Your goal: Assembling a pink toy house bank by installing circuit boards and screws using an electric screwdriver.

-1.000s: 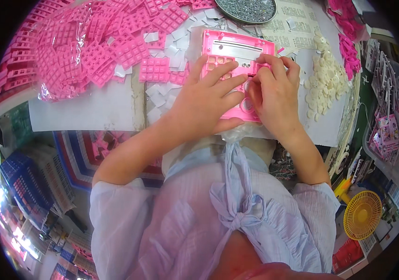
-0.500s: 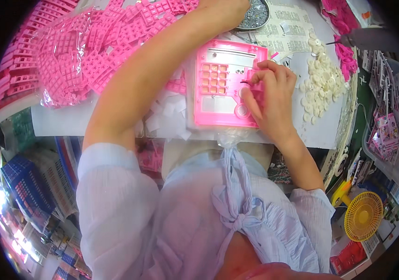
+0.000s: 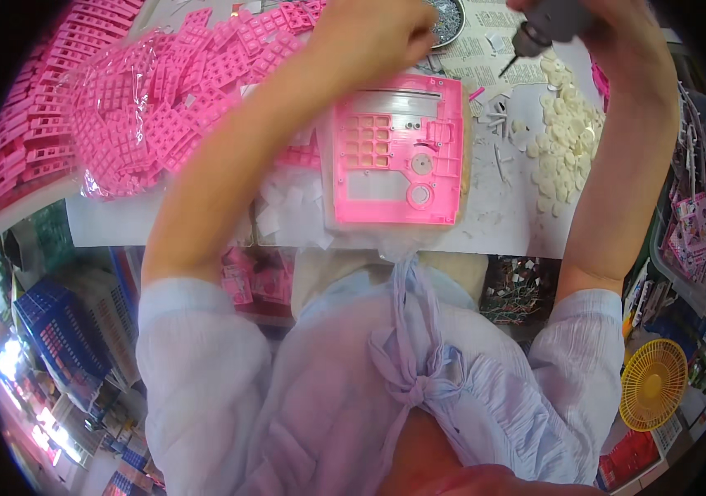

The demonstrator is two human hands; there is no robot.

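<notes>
A pink plastic casing (image 3: 444, 149) with a grid of square openings and two round recesses lies on the table in front of me. My left hand (image 3: 382, 37) is over the casing's far edge, next to a round metal dish (image 3: 449, 21) of small silvery screws. Its fingers are curled closed and slightly blurred, and what they may pinch is hidden. At the far right, my right hand (image 3: 621, 29) is wrapped around a grey electric screwdriver (image 3: 553, 21). The screwdriver's thin dark bit points down and left, above a printed paper sheet (image 3: 485, 45).
Pink gridded plastic parts (image 3: 196, 91) are heaped at the left, some inside a clear bag (image 3: 109, 124). Cream-white discs (image 3: 563, 153) form a pile on the right. Small white paper pieces (image 3: 287, 211) lie left of the casing. A yellow fan (image 3: 654, 384) stands at the lower right.
My right hand has left the casing and gripped the screwdriver at the far right, bringing it inward. My left hand has come nearer from the screw dish, toward the casing.
</notes>
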